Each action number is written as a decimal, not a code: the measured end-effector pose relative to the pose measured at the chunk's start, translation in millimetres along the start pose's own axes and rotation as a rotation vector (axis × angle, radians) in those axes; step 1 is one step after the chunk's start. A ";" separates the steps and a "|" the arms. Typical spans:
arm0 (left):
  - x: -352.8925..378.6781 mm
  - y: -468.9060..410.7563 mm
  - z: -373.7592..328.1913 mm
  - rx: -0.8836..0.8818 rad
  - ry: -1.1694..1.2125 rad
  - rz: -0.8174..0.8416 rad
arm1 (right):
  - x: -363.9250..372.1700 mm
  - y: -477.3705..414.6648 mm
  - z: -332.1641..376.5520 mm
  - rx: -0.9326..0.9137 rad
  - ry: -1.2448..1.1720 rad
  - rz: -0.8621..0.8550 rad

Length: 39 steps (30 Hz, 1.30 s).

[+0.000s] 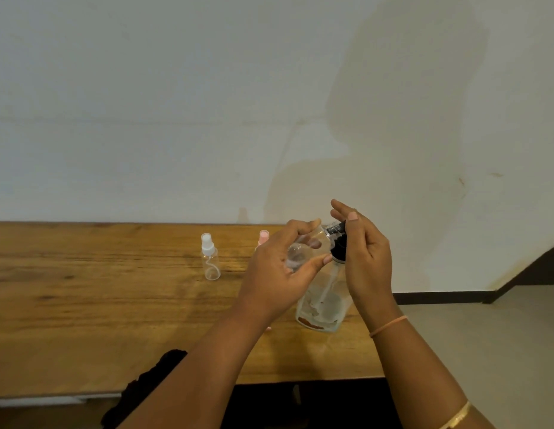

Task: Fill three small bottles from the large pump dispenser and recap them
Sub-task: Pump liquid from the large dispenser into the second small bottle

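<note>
My left hand grips a small clear bottle, uncapped and tilted with its mouth up against the black pump nozzle of the large clear dispenser. The dispenser stands on the wooden table near its right end. My right hand rests on the black pump head with fingers extended. A second small clear bottle with a white spray cap stands upright to the left. Behind my left hand a pink-capped bottle is mostly hidden.
The table's right edge lies just past the dispenser, with pale floor beyond. A white wall runs behind the table. A dark cloth-like thing sits at the table's front edge. A small pink item peeks out under my left wrist.
</note>
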<state>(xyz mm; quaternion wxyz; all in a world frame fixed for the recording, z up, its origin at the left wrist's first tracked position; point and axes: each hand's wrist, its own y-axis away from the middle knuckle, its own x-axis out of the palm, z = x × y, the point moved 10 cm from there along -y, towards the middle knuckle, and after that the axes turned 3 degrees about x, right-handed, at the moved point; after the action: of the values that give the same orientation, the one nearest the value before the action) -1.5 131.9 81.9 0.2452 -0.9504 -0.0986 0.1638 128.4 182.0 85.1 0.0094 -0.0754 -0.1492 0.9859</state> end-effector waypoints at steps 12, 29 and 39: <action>1.2 3.4 5.1 -0.053 -0.002 -0.003 | 3.9 5.8 -0.2 0.044 0.094 0.007; 0.2 2.8 3.6 -0.051 -0.016 0.008 | 2.8 5.4 -3.0 0.025 0.056 -0.002; -0.9 0.7 -1.4 -0.014 -0.017 -0.012 | 0.8 2.0 2.4 -0.011 -0.029 0.031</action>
<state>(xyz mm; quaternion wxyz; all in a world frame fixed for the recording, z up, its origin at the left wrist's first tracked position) -1.8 130.5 82.9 0.2386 -0.9501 -0.1077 0.1696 127.2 179.4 86.7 -0.0085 -0.0636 -0.1535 0.9861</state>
